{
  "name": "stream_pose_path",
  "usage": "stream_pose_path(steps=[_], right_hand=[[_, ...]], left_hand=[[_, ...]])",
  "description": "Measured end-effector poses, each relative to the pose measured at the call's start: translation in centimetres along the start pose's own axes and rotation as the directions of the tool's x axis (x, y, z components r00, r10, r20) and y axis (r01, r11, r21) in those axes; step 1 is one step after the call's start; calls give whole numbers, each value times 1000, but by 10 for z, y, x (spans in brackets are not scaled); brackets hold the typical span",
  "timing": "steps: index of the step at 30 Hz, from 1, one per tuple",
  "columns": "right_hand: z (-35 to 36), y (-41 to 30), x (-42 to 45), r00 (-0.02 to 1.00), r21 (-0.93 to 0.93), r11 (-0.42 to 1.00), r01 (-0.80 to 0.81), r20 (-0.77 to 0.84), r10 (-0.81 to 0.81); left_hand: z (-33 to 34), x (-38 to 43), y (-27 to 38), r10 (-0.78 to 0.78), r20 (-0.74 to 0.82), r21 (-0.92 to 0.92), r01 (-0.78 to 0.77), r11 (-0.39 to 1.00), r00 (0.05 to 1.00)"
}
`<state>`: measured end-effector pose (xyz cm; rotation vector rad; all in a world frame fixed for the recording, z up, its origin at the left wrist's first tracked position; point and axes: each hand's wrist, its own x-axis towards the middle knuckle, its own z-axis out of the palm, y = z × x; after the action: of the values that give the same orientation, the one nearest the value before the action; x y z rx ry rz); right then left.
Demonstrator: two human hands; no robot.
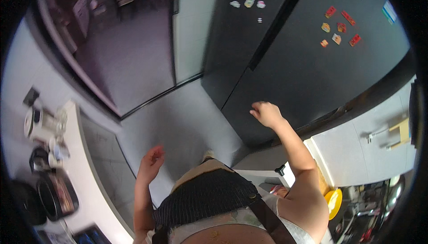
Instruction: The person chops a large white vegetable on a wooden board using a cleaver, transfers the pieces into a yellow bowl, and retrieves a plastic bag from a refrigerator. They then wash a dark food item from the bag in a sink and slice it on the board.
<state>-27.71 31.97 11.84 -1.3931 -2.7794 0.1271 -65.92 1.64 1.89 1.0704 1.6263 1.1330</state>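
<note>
My left hand point(152, 163) hangs over the grey floor point(167, 120), its fingers loosely curled and nothing in them. My right hand point(267, 114) is raised in front of a dark double-door refrigerator point(291, 77), near the lower part of the seam between its doors. Its fingers are bent, with a gap at the thumb, and I see no thing in them. Whether it touches the door cannot be told. A dark striped apron point(207, 194) covers my front.
A sliding glass door point(190, 40) stands open onto another room. The white counter point(90, 190) at left carries a black air fryer point(57, 194) and other appliances. At right are an open drawer point(260, 173) and a yellow plate point(334, 204). Magnets point(341, 27) dot the refrigerator.
</note>
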Motion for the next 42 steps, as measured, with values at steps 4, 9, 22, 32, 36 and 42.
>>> stream_pose_path(steps=[4,9,22,32,36,42], right_hand=[[4,41,85,993,-81,993,-82,-87,75],[9,105,209,958,-311,912,-269,-180,222],[21,185,361,624,-656,510,-557,75,778],[24,80,327,462,-637,426,-643,121,878],[37,4,268,566,-529,470,-706,-23,824],[20,-112,176,360,69,511,-857,-629,689]], left_hand=[[-19,76,12,38,17,-75,-37,996,999],[-57,171,35,69,43,49,-71,996,997],[-191,397,32,2,110,21,-4,1000,994],[-217,589,92,114,470,158,-211,965,875],[-175,643,82,106,716,58,-210,976,690],[-82,667,98,79,914,9,-213,977,397]])
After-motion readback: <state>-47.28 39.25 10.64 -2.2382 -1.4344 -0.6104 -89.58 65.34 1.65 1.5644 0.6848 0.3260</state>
